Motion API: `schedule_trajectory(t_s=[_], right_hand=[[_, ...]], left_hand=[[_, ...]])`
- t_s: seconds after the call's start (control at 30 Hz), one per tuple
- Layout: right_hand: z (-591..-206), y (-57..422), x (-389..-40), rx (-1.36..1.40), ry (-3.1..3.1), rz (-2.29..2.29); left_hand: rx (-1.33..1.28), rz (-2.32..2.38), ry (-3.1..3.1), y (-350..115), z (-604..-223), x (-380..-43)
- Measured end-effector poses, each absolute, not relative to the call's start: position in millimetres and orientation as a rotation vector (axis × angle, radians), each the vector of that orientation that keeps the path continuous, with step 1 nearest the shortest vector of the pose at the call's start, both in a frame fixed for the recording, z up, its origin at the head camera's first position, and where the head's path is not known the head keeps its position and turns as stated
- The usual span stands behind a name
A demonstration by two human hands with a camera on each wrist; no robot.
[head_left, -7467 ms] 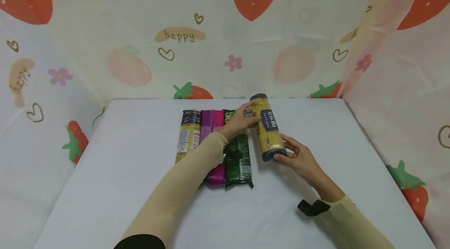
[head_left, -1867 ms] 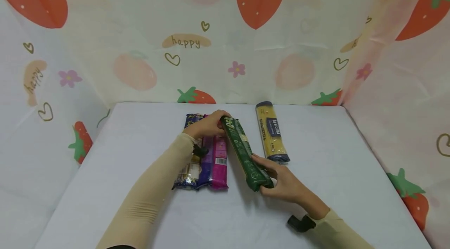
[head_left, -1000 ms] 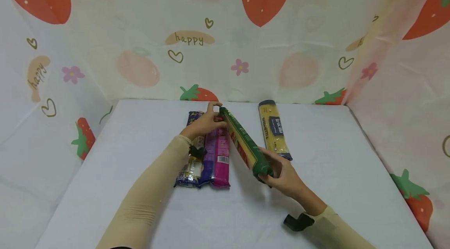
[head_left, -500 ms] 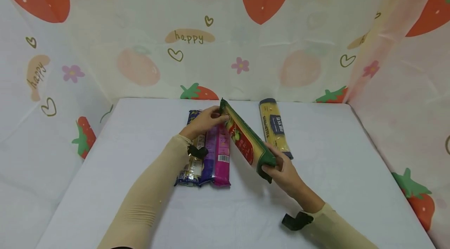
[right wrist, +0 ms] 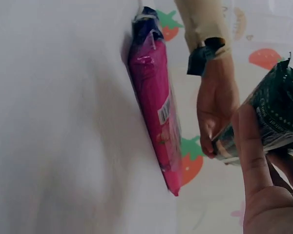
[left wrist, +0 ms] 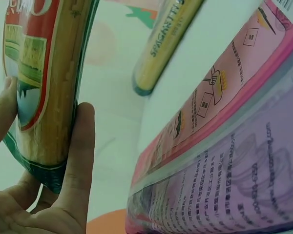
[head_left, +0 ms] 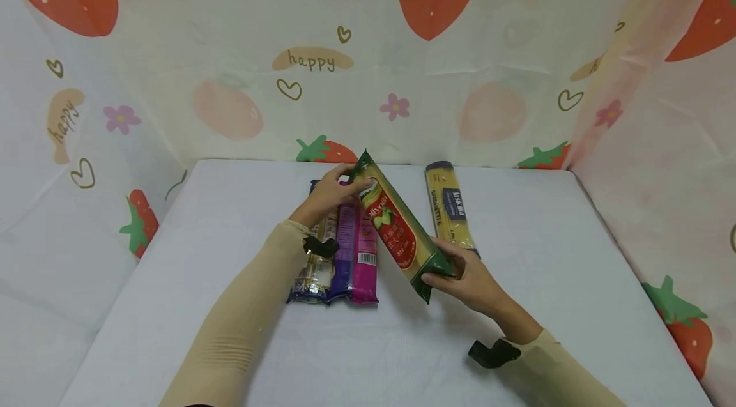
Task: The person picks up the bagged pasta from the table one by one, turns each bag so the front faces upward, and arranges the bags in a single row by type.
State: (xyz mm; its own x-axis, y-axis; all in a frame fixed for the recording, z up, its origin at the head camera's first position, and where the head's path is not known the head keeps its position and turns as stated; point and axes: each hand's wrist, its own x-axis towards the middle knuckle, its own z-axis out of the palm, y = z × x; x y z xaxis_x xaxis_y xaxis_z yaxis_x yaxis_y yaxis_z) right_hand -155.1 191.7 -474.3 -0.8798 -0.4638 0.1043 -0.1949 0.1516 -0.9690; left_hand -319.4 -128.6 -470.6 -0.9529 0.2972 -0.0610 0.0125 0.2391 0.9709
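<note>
Both hands hold a green pack of spaghetti [head_left: 397, 228] above the table, tilted, its red label facing up. My left hand [head_left: 326, 198] grips its far end; in the left wrist view, the thumb and fingers [left wrist: 80, 151] lie on opposite sides of the wrapper. My right hand [head_left: 474, 282] holds the near end by the green crimped edge, as the right wrist view also shows. A pink and purple pack [head_left: 359, 266] lies just left of the held one. Beside that is a blue and gold pack [head_left: 315, 276], partly hidden by the left hand and wrist.
A yellow spaghetti pack [head_left: 451, 206] with blue ends lies on the white table [head_left: 546, 234], behind the right hand. Cloth walls [head_left: 494, 23] printed with strawberries stand at the back and both sides.
Earlier both hands held the yellow pack, which now lies at the right. The green pack has since been lifted from the row and rolled over, bringing its red-labelled front into view.
</note>
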Motion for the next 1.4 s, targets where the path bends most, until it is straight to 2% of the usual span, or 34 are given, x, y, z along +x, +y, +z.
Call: schedule_trajectory(t_s=[0.6,1.17,1.4], right_hand=[[-476.9,182.1,-155.0,-0.717,2.259,-1.834],[-482.2,178.5,-150.4,-0.518,2.073,-1.955],[-487.9,173.6,-149.9,-0.519,2.074,-1.907]], left_hand=[[0.227,1.805,2.362,-127.1,-471.1,-310.4],[0.223,1.937,1.694,-139.8,-466.3,-309.3],[0.251,1.902,1.746,-140.3,-467.5,-306.8]])
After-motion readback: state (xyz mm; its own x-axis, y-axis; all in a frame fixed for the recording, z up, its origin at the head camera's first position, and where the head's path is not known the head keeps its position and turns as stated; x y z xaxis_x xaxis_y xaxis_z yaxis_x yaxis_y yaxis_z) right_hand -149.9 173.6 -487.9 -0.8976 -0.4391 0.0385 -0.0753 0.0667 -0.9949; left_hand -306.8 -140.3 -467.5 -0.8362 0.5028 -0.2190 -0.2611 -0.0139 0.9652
